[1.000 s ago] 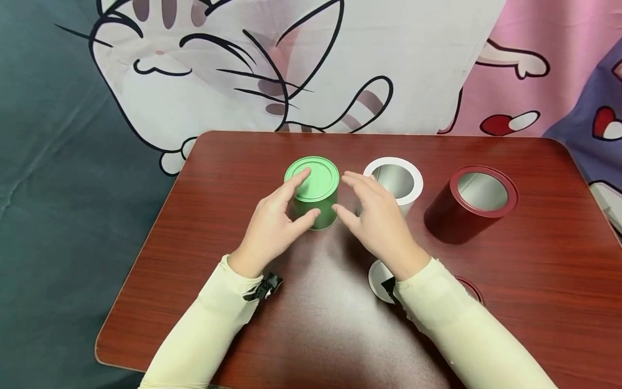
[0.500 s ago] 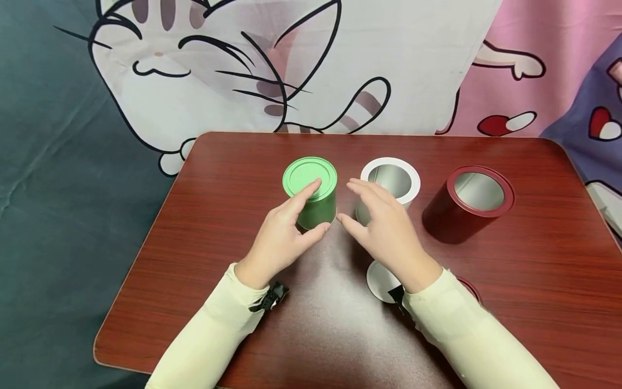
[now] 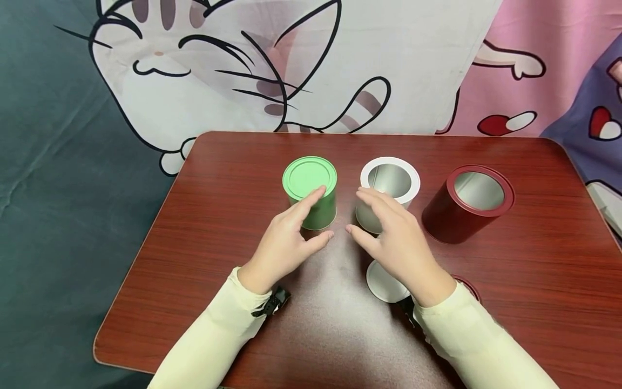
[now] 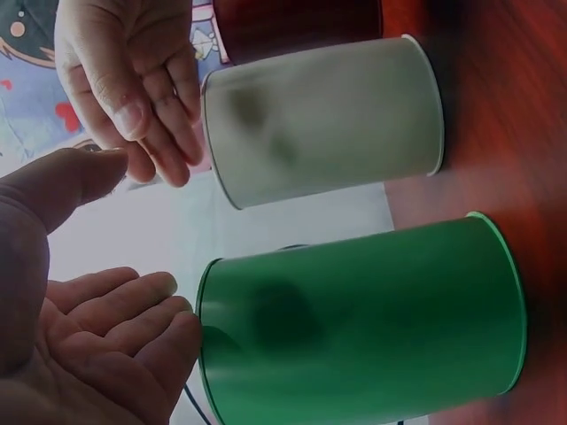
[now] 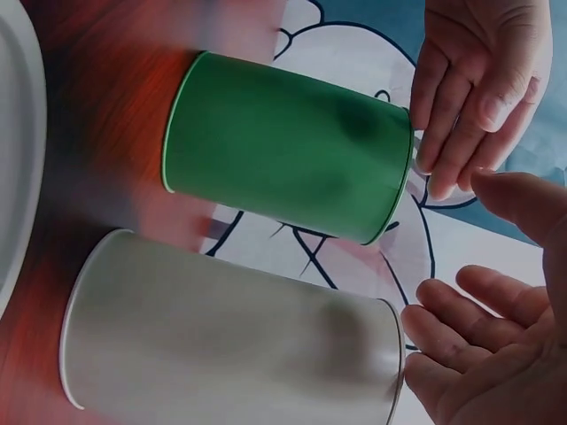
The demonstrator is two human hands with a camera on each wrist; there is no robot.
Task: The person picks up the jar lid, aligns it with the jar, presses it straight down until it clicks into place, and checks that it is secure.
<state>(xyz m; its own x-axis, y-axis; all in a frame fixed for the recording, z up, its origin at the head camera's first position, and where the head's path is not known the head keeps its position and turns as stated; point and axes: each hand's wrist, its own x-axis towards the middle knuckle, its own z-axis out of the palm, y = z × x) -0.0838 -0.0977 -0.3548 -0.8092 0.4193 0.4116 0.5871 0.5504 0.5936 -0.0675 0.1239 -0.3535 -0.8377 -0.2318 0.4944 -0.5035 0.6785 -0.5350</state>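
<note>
A green can (image 3: 320, 210) with a light green lid (image 3: 309, 177) stands upright on the table. My left hand (image 3: 286, 243) hovers just in front of it, fingers relaxed and holding nothing. To its right is a white can (image 3: 366, 216) without a lid, its silvery inside showing. My right hand (image 3: 400, 237) floats before that can, fingers extended and nothing held. Both palms face each other with a gap between the thumbs. In the left wrist view the left fingertips come right at the rim of the green can (image 4: 363, 328); the right wrist view shows the white can (image 5: 230, 328) close to the right fingers.
A dark red can (image 3: 454, 213), uncovered, stands farther right. A round white lid (image 3: 384, 283) lies on the table (image 3: 194, 259) near the right wrist. A red lid (image 3: 467, 286) is mostly hidden under the right sleeve. Behind the table hangs a cat-print cloth (image 3: 418, 48).
Both hands have drawn back a little toward the body and shifted right, away from the green can. More of the white can and white lid shows. The cans stay put on the table.
</note>
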